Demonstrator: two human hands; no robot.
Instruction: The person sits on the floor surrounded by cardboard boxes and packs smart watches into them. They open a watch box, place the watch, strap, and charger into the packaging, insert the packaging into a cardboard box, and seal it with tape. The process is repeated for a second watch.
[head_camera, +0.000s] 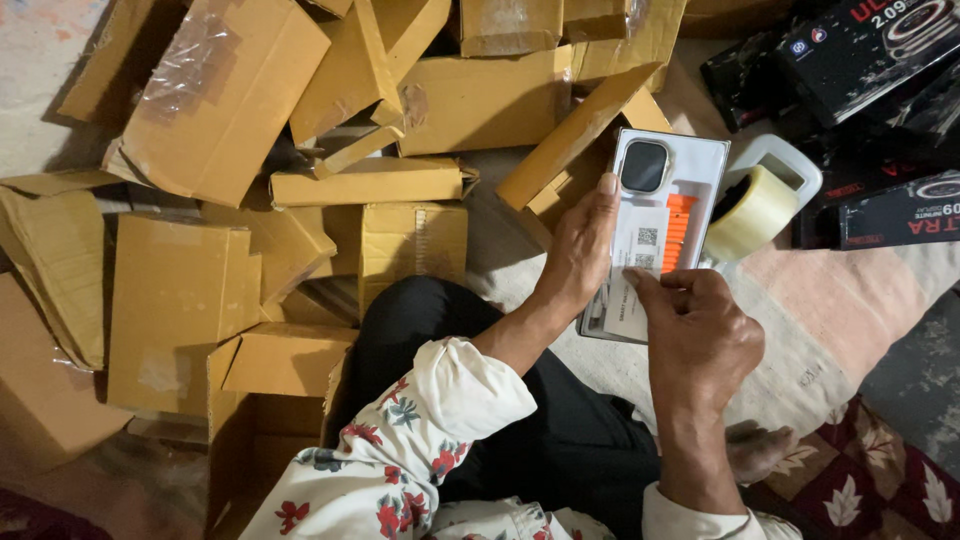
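I see a flat white box (660, 225) held up between both hands over the person's lap, in front of the heap of brown cartons (250, 200). Its long axis runs from the lower left to the upper right of my view, the end picturing a dark square watch face pointing up and away from the person, an orange strap printed alongside. The left hand (580, 250) has its grip clamped on the box's left long edge, thumb lying up the face. The right hand (695, 330) pinches the lower end of the white label on the face, fingers closed on it. The box's near end is hidden behind the right hand, and I cannot make out its lower corners. Just beside its right edge lies a roll of tape (750, 212) in a white dispenser, partly cut by the box. Dark boxes (860, 60) at upper right run out of frame.
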